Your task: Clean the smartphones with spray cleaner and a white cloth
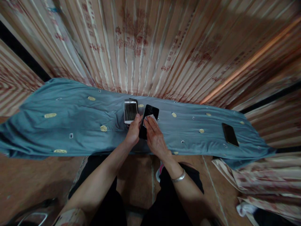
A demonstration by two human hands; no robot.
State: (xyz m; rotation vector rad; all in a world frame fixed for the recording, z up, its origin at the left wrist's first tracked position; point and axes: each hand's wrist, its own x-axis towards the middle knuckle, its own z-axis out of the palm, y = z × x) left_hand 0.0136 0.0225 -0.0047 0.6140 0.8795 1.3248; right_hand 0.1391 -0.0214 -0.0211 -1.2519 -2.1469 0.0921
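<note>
A black smartphone is tilted in front of me, its dark screen facing up. My left hand grips it by its left edge. With fingers pressed together, my right hand holds a small white cloth flat against the screen. Just left of the held phone lies a white smartphone on top of a darker one, whose edge shows behind it. Part of that stack is hidden by my left hand.
Blue patterned cloth covers the long narrow table. Another dark phone lies toward its right end. Pleated curtains hang close behind the table. My knees are beneath its front edge.
</note>
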